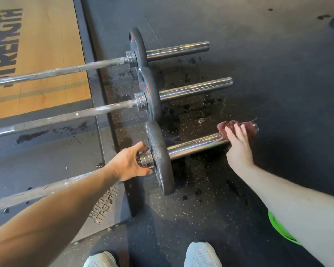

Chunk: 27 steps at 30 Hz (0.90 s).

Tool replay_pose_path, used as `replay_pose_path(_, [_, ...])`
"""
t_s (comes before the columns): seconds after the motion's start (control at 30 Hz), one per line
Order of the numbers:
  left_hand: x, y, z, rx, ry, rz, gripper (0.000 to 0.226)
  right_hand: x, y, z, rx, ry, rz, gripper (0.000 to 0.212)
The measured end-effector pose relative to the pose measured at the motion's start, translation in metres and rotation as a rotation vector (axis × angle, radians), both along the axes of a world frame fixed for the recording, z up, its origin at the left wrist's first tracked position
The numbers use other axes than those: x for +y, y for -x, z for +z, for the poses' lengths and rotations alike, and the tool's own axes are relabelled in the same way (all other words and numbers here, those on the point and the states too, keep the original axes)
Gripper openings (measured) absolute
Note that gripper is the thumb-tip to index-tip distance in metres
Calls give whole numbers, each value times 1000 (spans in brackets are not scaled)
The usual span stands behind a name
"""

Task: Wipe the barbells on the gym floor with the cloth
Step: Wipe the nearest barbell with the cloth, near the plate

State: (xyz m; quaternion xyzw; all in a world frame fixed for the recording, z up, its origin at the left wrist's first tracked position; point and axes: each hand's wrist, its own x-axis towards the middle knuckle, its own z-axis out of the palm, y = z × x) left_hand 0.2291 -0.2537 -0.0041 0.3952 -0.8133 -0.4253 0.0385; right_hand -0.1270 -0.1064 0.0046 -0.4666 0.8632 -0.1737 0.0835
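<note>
**Nearest barbell [193, 146] of three lying on the rubber gym floor [258, 74].**
The left hand [129, 164] curls round its collar [146, 160] beside the plate [160, 157]. The right hand [239, 145] presses nearly straight fingers on the red cloth [233, 125], draped over the sleeve's outer end.
</note>
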Motion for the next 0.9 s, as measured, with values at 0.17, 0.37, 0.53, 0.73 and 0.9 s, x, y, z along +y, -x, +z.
replay_pose_path(0.17, [0,0,-1,-5,5,-3,76,-6,-101,-22,-91,195,259,85])
replay_pose_path(0.37, [-1,-1,-4,20,-3,-2,72,0,-95,-27,-166,158,680,77])
replay_pose_path(0.53, [-2,-2,-4,25,-48,2,75,6,21,-4,-65,57,113,71])
replay_pose_path(0.73, [0,-2,0,-15,-42,13,73,-8,-14,4,-115,129,-87,76])
replay_pose_path(0.9, [-7,6,8,-35,-97,23,72,-9,-95,-17,-260,192,190,65])
